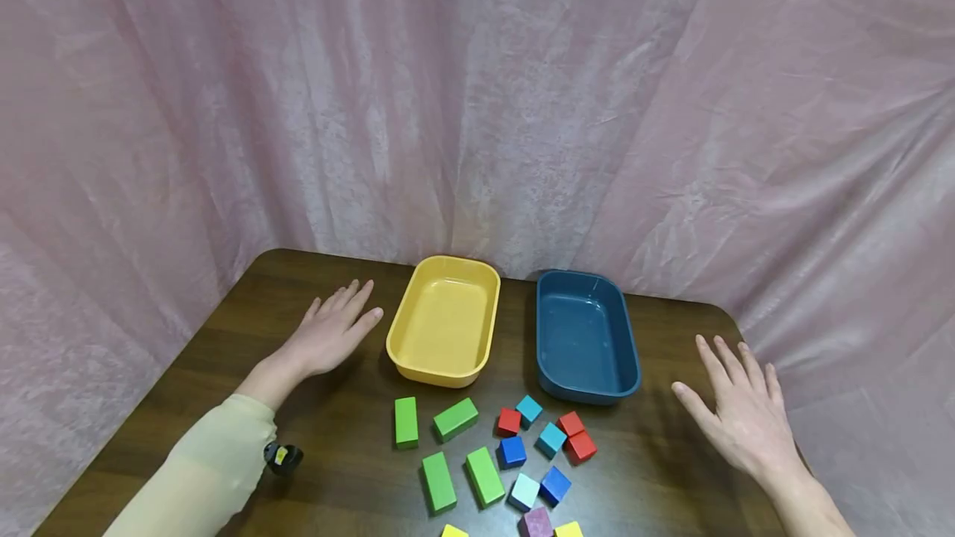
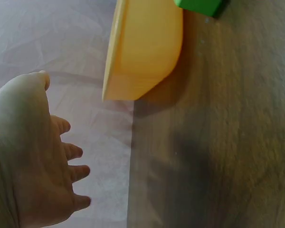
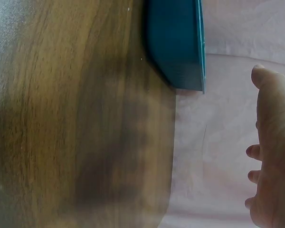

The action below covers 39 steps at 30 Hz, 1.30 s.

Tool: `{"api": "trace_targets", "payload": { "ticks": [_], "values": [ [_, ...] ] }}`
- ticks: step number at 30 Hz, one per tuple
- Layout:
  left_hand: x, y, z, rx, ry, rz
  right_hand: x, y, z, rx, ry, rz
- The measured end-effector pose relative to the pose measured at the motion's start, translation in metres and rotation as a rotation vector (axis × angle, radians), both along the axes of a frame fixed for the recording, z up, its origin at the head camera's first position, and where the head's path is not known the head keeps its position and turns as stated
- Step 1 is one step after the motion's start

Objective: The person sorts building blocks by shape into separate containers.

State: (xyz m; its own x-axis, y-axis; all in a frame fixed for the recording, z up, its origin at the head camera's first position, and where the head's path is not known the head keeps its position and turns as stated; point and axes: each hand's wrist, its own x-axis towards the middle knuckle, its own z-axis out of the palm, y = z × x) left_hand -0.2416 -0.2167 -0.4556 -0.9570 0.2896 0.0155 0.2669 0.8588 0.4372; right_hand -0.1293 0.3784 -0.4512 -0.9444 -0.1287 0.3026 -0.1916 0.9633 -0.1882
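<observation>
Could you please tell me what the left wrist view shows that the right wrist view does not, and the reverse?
Only the left wrist view shows the left hand, the yellow tray and part of a green block.
Only the right wrist view shows the right hand and the blue tray.
Both show the wooden table and the pink curtain.

No legible text, label, brand, number or sign on anything in the three views.
</observation>
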Motion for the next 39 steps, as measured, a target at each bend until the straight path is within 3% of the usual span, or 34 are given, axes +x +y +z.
{"api": "trace_targets", "payload": {
  "ticks": [12,23,31,39],
  "values": [
    [-0.012,0.005,0.007,0.34,-0.252,-0.019,-0.002,-0.021,0.014,-0.045,0.065,0.059],
    [-0.017,0.009,0.002,0.461,-0.366,0.024,0.003,-0.044,0.024,-0.077,0.135,0.136],
    [-0.024,0.015,0.001,0.61,-0.476,0.049,0.01,-0.064,0.022,-0.08,0.158,0.199],
    [-0.037,0.021,0.008,0.625,-0.614,0.087,0.018,-0.086,0.018,-0.061,0.131,0.264]
  ]
}}
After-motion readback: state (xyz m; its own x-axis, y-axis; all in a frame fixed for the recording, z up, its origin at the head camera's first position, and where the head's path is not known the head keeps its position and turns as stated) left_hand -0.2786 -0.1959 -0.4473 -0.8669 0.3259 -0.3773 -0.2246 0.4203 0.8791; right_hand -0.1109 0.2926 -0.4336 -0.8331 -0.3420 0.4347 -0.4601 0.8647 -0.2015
